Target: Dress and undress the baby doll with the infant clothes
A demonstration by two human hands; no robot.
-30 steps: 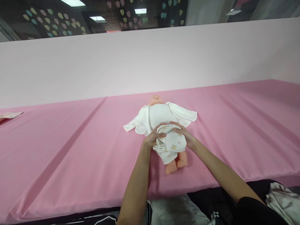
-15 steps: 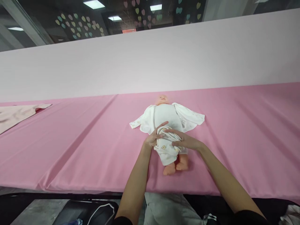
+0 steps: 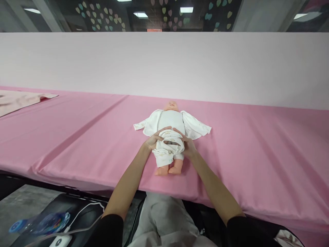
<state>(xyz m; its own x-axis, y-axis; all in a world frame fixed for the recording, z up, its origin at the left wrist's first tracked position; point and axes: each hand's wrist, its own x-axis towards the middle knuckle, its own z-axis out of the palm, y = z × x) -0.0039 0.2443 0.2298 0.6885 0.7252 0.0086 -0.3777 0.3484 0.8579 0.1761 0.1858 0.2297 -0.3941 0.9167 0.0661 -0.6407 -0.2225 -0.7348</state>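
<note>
A baby doll (image 3: 171, 106) lies on its back on the pink sheet, feet toward me. A white long-sleeved baby top (image 3: 195, 126) is spread open under and beside its torso. Small white patterned baby pants (image 3: 164, 158) are bunched around its hips and legs, with a gap below the waistband and both bare feet showing. My left hand (image 3: 153, 140) grips the pants at the left side of the waist, fingers reaching over the belly. On the opposite side my right hand (image 3: 189, 146) grips the waistband, its thumb partly hidden by cloth.
The pink sheet (image 3: 89, 144) covers a long table against a white wall (image 3: 164, 65). A pale pink cloth (image 3: 23, 99) lies at the far left. Below the front edge, a black chair (image 3: 77, 216) holds a plastic bottle (image 3: 48, 221) and a white device (image 3: 61, 240) with a cable.
My right hand has shifted from the middle of the pants to their right side. The waistband is spread wider, and the pants sit straighter across both legs. The camera view has tilted and shifted.
</note>
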